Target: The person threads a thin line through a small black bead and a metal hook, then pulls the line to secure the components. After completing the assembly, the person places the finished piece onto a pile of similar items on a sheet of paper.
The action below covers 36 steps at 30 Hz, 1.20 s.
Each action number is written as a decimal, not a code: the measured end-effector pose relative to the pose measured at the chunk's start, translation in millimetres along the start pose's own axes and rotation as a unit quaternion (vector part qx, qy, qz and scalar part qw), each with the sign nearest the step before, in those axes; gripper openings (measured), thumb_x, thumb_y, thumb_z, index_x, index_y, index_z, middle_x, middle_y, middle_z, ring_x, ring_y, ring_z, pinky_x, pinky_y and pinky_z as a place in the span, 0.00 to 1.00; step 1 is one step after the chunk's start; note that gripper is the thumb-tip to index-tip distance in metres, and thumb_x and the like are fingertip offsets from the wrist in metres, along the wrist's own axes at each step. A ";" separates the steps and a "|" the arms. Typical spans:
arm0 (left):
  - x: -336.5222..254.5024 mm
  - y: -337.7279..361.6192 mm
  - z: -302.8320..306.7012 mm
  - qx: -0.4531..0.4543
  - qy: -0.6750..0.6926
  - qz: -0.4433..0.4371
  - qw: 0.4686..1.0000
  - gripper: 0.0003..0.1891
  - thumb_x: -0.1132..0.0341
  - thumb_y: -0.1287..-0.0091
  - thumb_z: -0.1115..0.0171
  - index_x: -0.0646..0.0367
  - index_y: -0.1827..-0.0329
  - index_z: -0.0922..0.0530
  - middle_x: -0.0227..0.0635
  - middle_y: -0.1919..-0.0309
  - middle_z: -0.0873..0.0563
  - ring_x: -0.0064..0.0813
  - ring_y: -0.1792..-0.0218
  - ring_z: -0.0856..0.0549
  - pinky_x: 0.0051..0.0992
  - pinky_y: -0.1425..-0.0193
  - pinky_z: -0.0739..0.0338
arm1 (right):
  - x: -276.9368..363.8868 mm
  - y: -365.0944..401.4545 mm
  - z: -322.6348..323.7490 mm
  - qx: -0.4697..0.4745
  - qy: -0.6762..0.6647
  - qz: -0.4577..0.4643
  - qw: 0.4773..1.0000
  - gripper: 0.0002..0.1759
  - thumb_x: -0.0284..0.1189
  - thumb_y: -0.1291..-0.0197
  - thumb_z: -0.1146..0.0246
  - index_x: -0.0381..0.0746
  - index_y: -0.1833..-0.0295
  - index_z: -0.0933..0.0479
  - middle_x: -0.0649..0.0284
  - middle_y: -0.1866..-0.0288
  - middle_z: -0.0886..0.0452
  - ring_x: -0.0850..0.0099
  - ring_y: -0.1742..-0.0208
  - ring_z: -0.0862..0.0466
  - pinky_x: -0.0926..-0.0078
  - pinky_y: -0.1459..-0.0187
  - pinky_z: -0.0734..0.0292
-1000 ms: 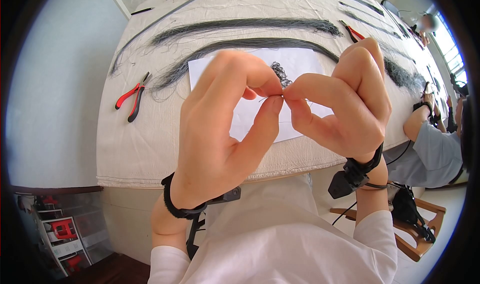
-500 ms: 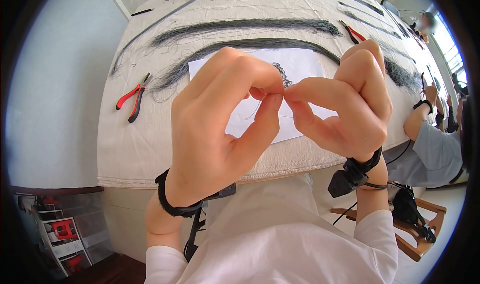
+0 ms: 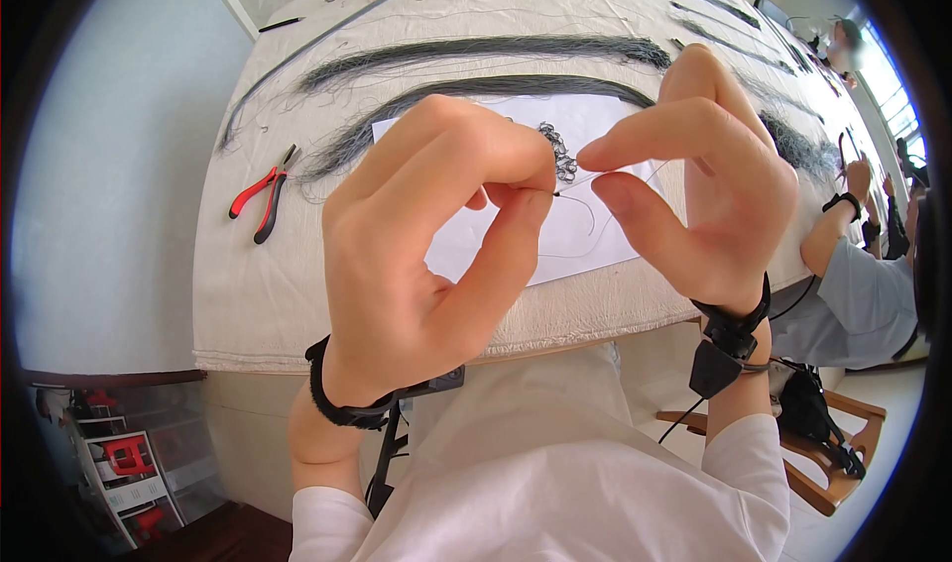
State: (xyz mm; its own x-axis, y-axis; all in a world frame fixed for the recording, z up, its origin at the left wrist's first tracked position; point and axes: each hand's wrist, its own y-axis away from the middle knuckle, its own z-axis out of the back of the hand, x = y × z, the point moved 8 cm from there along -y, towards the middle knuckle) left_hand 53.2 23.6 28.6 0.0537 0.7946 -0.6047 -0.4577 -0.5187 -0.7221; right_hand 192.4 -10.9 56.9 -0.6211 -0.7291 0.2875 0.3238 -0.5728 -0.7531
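My left hand (image 3: 426, 235) is pinched at thumb and forefinger on a thin dark wire (image 3: 591, 215), whose loose end curls out to the right of the fingertips. A small dark spot shows on the wire right at the pinch. To the right, my right hand (image 3: 729, 190) has its thumb and forefinger apart, with a fine strand of wire running through the gap between them. Beneath both hands lies a white paper sheet (image 3: 585, 258). A little heap of dark wire loops (image 3: 558, 152) rests on it, behind the fingertips.
Red-and-black pliers (image 3: 265, 197) lie on the cloth-covered table (image 3: 297, 314) at left. Long bundles of grey wire (image 3: 476, 55) stretch across behind the paper. A black pen-like stick (image 3: 281, 25) is at the far left. At right, another person's arm (image 3: 833, 235) reaches the table.
My right hand has parted from my left and moved right, its thumb and forefinger opening. My left hand has shifted slightly left, still pinching the wire, whose curled end now shows.
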 end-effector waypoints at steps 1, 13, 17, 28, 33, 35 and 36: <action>-0.5 -0.1 0.5 0.000 0.000 0.000 1.000 0.09 0.85 0.43 0.46 0.66 0.61 0.24 0.36 0.64 0.22 0.24 0.62 0.24 0.21 0.54 0.31 | -0.7 0.1 -1.0 0.000 0.000 0.000 1.000 0.12 0.19 0.62 0.30 0.36 0.66 0.18 0.68 0.70 0.26 0.74 0.70 0.37 0.76 0.68 0.46; 8.1 7.4 -2.8 -0.020 0.074 0.051 0.996 0.05 0.77 0.39 0.46 0.64 0.61 0.27 0.34 0.65 0.26 0.18 0.68 0.31 0.18 0.64 0.35 | -10.7 7.7 -23.9 0.021 -0.116 -0.054 0.992 0.09 0.20 0.55 0.30 0.35 0.65 0.20 0.66 0.69 0.24 0.75 0.70 0.37 0.77 0.68 0.45; 3.3 13.8 2.6 -0.104 0.081 0.007 0.991 0.05 0.74 0.38 0.45 0.63 0.61 0.27 0.33 0.66 0.25 0.17 0.69 0.31 0.17 0.65 0.35 | -7.0 15.3 -34.5 -0.032 -0.131 -0.047 0.990 0.09 0.19 0.56 0.30 0.36 0.66 0.21 0.67 0.73 0.28 0.75 0.72 0.38 0.76 0.69 0.46; 8.7 24.3 15.5 -0.177 0.045 0.060 0.981 0.04 0.78 0.38 0.44 0.63 0.61 0.26 0.33 0.65 0.23 0.17 0.68 0.28 0.18 0.65 0.33 | 48.1 24.0 -28.1 -0.115 0.154 0.095 0.977 0.26 0.18 0.78 0.26 0.43 0.63 0.14 0.72 0.75 0.41 0.72 0.74 0.39 0.74 0.77 0.45; -5.7 19.3 15.4 -0.144 -0.063 -0.029 0.987 0.08 0.84 0.43 0.43 0.64 0.63 0.24 0.32 0.66 0.23 0.19 0.70 0.29 0.19 0.68 0.36 | 62.5 18.1 -20.7 -0.111 0.207 0.112 0.966 0.26 0.19 0.81 0.28 0.44 0.64 0.14 0.71 0.75 0.41 0.71 0.74 0.39 0.75 0.76 0.46; -6.8 19.5 15.4 -0.132 -0.066 -0.030 0.989 0.08 0.84 0.44 0.43 0.65 0.64 0.23 0.33 0.66 0.23 0.20 0.69 0.30 0.20 0.67 0.36 | 62.9 14.8 -14.1 -0.123 0.218 0.116 0.961 0.25 0.19 0.81 0.28 0.45 0.65 0.14 0.71 0.75 0.40 0.70 0.75 0.39 0.74 0.77 0.46; -7.7 19.5 15.2 -0.122 -0.070 -0.030 0.990 0.09 0.85 0.46 0.43 0.65 0.64 0.23 0.33 0.66 0.22 0.21 0.69 0.30 0.20 0.66 0.36 | 61.8 13.0 -10.4 -0.136 0.226 0.122 0.957 0.25 0.19 0.80 0.28 0.46 0.66 0.14 0.71 0.76 0.40 0.70 0.75 0.39 0.74 0.77 0.47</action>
State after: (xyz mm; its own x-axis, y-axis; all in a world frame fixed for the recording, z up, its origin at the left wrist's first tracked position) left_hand 30.4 12.1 24.2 -0.0566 0.8538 -0.5175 -0.2289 -0.5156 -0.8257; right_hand 150.8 -59.5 58.7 -0.8158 -0.5570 -0.1555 0.3392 -0.2431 -0.9087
